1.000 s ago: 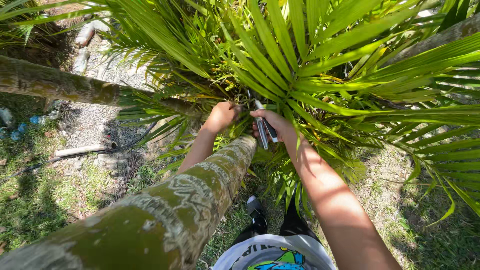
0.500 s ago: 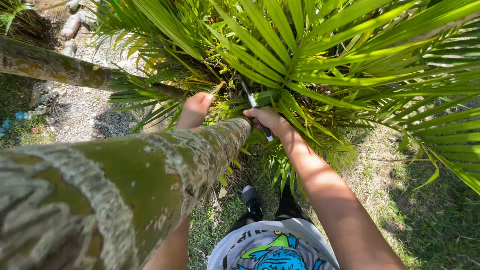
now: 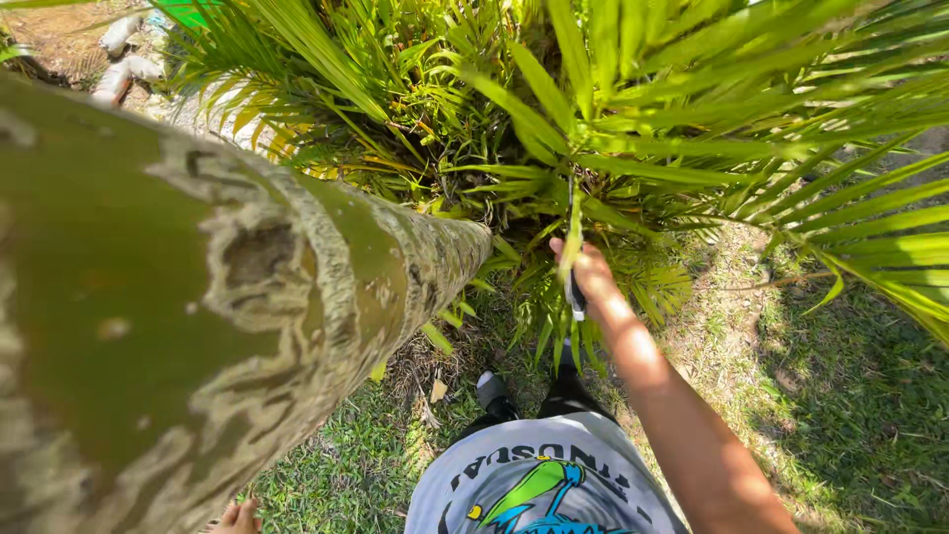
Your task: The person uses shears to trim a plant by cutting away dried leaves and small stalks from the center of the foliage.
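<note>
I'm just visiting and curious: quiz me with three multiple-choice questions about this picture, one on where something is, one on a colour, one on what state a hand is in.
1. Where is the right hand?
A. Up among the palm fronds
B. Flat on the grass
C. In a pocket

2. What colour is the thick trunk at the left?
A. Bright red
B. Green with pale grey bands
C. Black

3. What state is the right hand in?
A. Open and empty
B. Closed around a slim tool
C. Out of view

Answers:
1 A, the arm reaches up from the body into the leaves.
2 B, the bark is green with pale ringed scars.
3 B, the fingers wrap a thin dark handle that sticks out below the fist.
</note>
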